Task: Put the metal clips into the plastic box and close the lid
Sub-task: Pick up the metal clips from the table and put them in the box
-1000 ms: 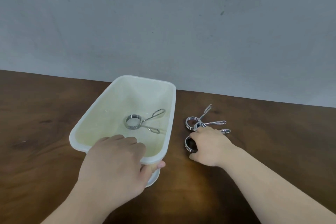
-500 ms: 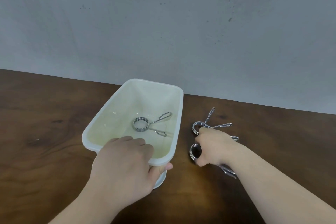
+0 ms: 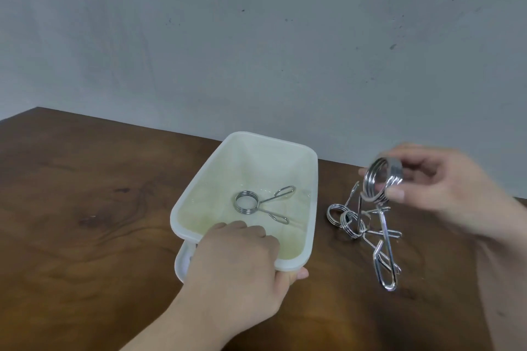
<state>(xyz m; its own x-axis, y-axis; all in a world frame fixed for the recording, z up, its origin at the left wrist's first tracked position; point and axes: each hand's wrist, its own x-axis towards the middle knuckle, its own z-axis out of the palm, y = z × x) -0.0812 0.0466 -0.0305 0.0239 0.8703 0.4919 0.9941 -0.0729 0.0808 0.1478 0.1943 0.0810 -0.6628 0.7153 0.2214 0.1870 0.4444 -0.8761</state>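
Note:
A white plastic box (image 3: 313, 188) stands open on the wooden table, tilted up at its near end. One metal clip (image 3: 248, 202) lies inside it. My left hand (image 3: 236, 265) grips the box's near rim, thumb under the edge. My right hand (image 3: 445, 188) holds a second metal clip (image 3: 383, 182) by its coil in the air, right of the box, its long handles hanging down. Two more clips (image 3: 346, 221) lie on the table below it. The lid (image 3: 182, 261) peeks out from under the box's near left corner.
The dark wooden table (image 3: 85, 208) ends at a grey wall (image 3: 256, 37) behind the box. Its left corner shows at the far left.
My right hand has closed on one clip from the pile and lifted it off the table. The view has shifted, so the box sits further right. The left hand keeps its grip.

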